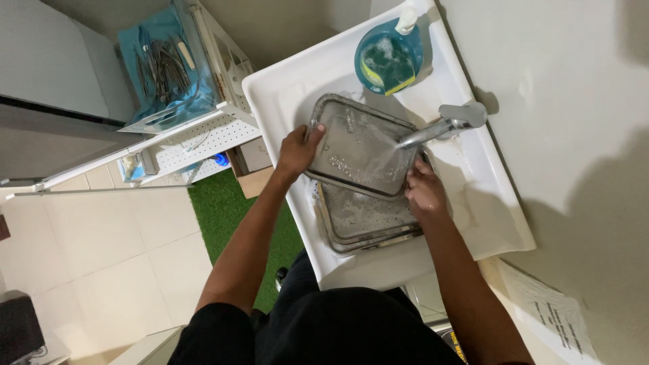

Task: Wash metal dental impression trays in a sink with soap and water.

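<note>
Metal tray (358, 145), a shallow rectangular steel one with rounded corners, is held tilted over the white sink (473, 196), and everything else can be placed from that sink. The left hand (297, 150) clamps the tray's left rim, thumb curled over the edge onto the inner face and the other fingers hidden behind it. The right hand (424, 190) is at the tray's lower right corner, fingers bent against the rim; whether it pinches the edge or only presses on it cannot be told. Water from the chrome tap (443, 125), which is mounted on the sink's right side, runs onto the tray's inner face, where foam and droplets cling. Under the held tray, down in the basin, lies a second metal tray (362, 220), flat and wet, with soapy specks on its bottom. At the far end of the sink's ledge stands a round blue bowl (389, 57) holding a green and yellow sponge (387, 67) in suds, with a white pump top just beyond it. Left of the sink stands a white perforated rack (203, 138), and on its top a blue cloth (159, 64) carries a cluster of metal instruments (162, 67). On the floor beside the sink, near the person's legs, lies a green mat (233, 209).
</note>
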